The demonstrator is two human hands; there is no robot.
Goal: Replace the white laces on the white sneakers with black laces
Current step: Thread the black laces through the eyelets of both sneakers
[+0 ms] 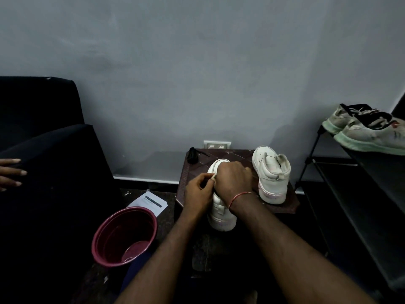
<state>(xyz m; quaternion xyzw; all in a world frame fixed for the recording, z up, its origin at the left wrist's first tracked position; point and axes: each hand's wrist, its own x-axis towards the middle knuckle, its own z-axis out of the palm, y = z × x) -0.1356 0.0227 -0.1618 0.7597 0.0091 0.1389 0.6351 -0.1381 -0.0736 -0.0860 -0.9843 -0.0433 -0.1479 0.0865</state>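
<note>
A white sneaker (221, 213) stands on the small dark table (285, 205), heel toward me and toe toward the wall. My left hand (198, 191) pinches a white lace (213, 177) at the shoe's left side. My right hand (233, 178) lies curled over the lacing area and hides it. What its fingers hold cannot be seen. A second white sneaker (271, 174) stands to the right on the same table, its heel facing me. A bundle of black laces (194, 155) lies at the table's far left corner.
A maroon plastic bucket (125, 235) sits on the floor at the left, with a printed paper sheet (149, 202) behind it. A dark sofa (43, 150) fills the left side, another person's fingers (11, 172) resting on it. A black rack (350, 194) at right carries grey sneakers (368, 132).
</note>
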